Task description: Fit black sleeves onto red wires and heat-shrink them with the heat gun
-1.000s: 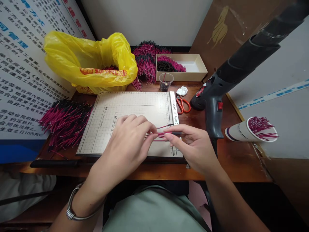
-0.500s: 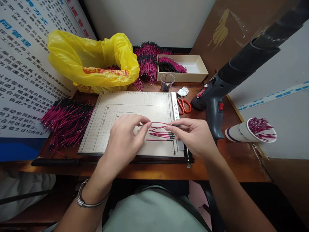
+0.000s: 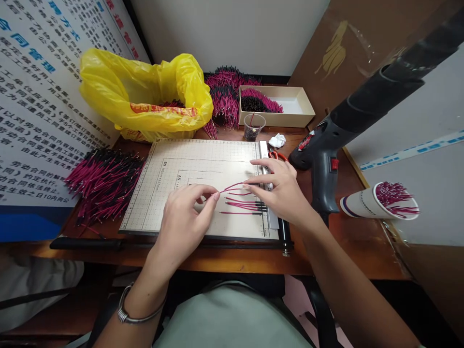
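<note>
My left hand (image 3: 186,222) is closed in a pinch on thin magenta-red wires (image 3: 231,186) above the paper trimmer's gridded board (image 3: 155,203). The wires bow upward toward my right hand (image 3: 277,188), where the thumb and a finger close around their right part; another finger is stretched out above. The wires' right ends are hidden behind these fingers. Beneath, several red wires (image 3: 239,207) with black ends lie side by side on the board, their black ends by the trimmer's metal strip (image 3: 272,220).
A pile of wires (image 3: 105,188) lies left, below a yellow plastic bag (image 3: 145,116). Behind stand a box (image 3: 293,104) of wires and a clear cup (image 3: 254,128). Orange-handled scissors (image 3: 277,154), crumpled tissue (image 3: 277,140), a black heat gun (image 3: 324,169) and a paper cup (image 3: 362,203) are right.
My right hand has shifted from the wires' black ends, with its upper finger now lifted and spread. The wires arch higher between my hands. My left hand keeps its pinch, slightly lower left.
</note>
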Demonstrator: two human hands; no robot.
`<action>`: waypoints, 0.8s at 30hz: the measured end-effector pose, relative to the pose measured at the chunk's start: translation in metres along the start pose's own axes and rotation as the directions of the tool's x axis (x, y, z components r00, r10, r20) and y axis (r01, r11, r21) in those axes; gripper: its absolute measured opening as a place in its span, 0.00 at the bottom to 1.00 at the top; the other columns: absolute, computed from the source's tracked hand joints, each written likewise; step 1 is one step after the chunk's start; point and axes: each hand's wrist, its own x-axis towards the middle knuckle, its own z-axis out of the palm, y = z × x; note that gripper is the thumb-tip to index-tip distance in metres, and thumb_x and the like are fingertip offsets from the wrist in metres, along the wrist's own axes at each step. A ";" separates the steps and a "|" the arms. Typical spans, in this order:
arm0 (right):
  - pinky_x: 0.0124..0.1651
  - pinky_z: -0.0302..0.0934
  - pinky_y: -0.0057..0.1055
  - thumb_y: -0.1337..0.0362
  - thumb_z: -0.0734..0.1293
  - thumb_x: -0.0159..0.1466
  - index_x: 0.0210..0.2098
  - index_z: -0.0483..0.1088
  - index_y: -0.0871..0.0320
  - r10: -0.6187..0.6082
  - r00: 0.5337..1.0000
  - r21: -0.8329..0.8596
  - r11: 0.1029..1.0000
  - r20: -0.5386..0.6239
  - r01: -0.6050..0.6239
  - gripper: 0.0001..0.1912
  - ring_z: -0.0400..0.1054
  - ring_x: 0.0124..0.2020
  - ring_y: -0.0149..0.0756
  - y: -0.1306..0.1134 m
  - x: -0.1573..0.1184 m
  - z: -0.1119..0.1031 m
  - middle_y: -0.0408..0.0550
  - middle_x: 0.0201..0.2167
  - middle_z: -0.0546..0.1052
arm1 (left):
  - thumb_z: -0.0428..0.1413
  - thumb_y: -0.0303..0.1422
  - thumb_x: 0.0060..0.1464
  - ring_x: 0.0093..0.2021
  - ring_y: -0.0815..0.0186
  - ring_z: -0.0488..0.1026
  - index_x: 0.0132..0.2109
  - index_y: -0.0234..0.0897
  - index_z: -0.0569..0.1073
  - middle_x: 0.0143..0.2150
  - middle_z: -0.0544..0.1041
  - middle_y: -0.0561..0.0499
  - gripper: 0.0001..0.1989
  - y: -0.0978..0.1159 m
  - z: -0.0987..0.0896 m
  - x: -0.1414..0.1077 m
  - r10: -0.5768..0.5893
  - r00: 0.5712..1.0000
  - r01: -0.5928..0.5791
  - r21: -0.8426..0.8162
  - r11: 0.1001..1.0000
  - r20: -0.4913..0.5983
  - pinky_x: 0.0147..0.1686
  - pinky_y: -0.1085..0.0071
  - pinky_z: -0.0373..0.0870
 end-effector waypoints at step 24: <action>0.44 0.64 0.32 0.63 0.73 0.64 0.37 0.82 0.52 -0.233 0.971 0.215 0.952 0.055 0.216 0.04 0.75 0.39 0.31 -0.020 -0.030 -0.023 0.43 0.36 0.83 | 0.57 0.28 0.64 0.35 0.68 0.71 0.39 0.39 0.76 0.33 0.78 0.56 0.04 0.002 0.004 -0.015 0.245 0.969 -0.247 -0.070 0.967 -0.025 0.41 0.68 0.64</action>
